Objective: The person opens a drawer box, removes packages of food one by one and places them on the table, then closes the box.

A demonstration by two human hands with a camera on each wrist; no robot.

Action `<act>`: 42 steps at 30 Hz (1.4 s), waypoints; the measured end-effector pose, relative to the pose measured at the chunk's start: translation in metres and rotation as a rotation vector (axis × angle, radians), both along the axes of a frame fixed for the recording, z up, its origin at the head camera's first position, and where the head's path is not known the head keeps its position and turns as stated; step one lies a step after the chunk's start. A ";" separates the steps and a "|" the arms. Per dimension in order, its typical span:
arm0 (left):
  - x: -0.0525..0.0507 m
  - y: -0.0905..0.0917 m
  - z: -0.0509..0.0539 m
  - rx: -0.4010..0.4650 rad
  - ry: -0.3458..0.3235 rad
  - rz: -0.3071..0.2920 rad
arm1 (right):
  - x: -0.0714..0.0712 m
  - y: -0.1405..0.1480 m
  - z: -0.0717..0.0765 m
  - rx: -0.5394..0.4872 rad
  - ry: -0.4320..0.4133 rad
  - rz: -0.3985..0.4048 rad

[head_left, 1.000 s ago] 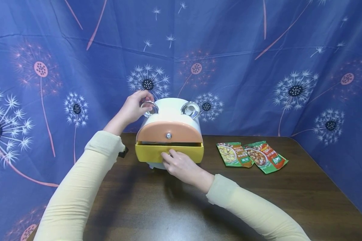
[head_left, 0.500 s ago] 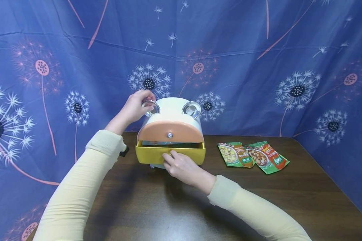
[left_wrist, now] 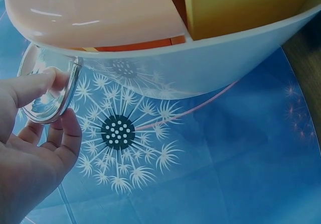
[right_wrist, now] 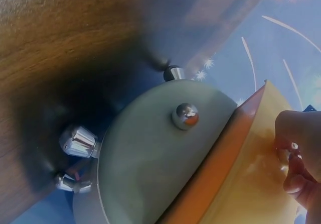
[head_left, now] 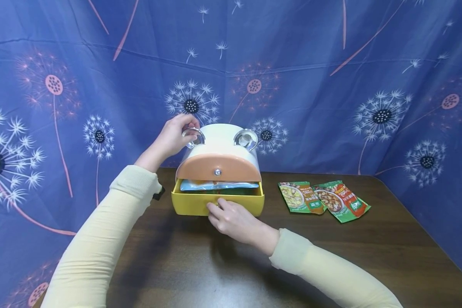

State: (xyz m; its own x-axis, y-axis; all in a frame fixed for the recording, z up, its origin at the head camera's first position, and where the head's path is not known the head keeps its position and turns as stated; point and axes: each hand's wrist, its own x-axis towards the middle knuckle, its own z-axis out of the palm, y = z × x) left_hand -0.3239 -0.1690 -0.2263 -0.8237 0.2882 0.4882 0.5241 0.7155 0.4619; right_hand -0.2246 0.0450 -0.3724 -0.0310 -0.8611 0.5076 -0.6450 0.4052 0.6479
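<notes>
A small rounded cabinet [head_left: 223, 137] with a white body, an orange upper front and two silver ring-shaped ears stands on the table. My left hand [left_wrist: 42, 148] pinches the silver ear [left_wrist: 50, 86] on the cabinet's left, thumb on its face and fingers behind. With thumb and fingers, my right hand [head_left: 235, 222] pinches the small silver knob [right_wrist: 287, 156] of the yellow drawer [head_left: 188, 204], which is pulled partway out. Inside the drawer lies a light-blue packet [head_left: 204, 185], with something green below it mostly hidden by the drawer front.
Two green and orange food pouches [head_left: 301, 197] [head_left: 342, 201] lie slightly overlapping on the wooden table [head_left: 392, 239] right of the cabinet. A patterned blue cloth [head_left: 308, 107] hangs behind. In the right wrist view, the cabinet's grey lower front has its own knob [right_wrist: 185, 116] and silver feet [right_wrist: 80, 141].
The yellow drawer has slid further out toward me with my right hand, baring the light-blue packet inside. My left hand keeps its hold on the ear.
</notes>
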 end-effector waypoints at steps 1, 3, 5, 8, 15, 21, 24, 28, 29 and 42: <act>0.000 0.000 0.000 -0.001 0.000 0.000 | 0.001 0.000 0.000 0.003 -0.005 0.001; 0.000 0.000 0.001 0.001 -0.001 -0.001 | 0.003 0.000 0.001 0.002 0.000 0.007; 0.001 0.000 0.001 0.001 -0.004 -0.002 | 0.005 0.000 0.000 -0.003 0.011 0.021; 0.000 0.000 0.001 0.001 -0.002 -0.003 | 0.010 0.000 0.003 -0.015 0.038 0.052; 0.000 0.001 -0.001 0.004 0.005 -0.003 | 0.018 0.002 -0.001 -0.003 0.010 0.076; 0.000 0.001 -0.001 0.007 0.012 -0.002 | 0.026 0.003 -0.002 0.005 0.010 0.085; 0.000 0.001 -0.001 0.003 0.011 0.001 | 0.028 0.003 -0.002 0.006 0.011 0.076; 0.000 0.002 0.000 -0.004 0.014 0.002 | 0.029 0.004 -0.002 0.001 0.010 0.073; 0.000 0.002 0.000 -0.004 0.017 0.002 | 0.030 0.005 -0.002 -0.001 0.010 0.073; 0.002 0.001 0.000 0.004 0.016 0.002 | 0.032 0.004 -0.002 -0.004 0.025 0.080</act>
